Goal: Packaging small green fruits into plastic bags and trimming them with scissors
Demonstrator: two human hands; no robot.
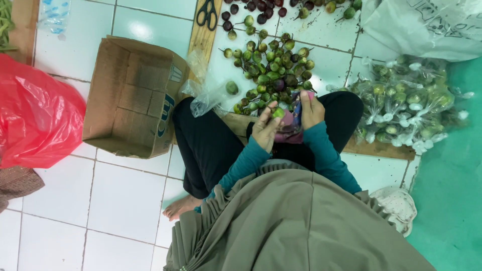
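While a small round green eggplant (pixel 277 112) is pinched in the left hand (pixel 264 130) and patterned cloth (pixel 293 120) gripped by the right hand (pixel 311 111), a slip could be caused at frame centre.

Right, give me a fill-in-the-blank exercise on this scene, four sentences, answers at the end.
1. The left hand holds a small round ____ fruit.
2. The cardboard box lies open on the white ____ floor.
3. A pair of ____ rests on the wooden board beyond the box.
4. The plastic bag at the far left is ____.

Missing words: green; tiled; scissors; red
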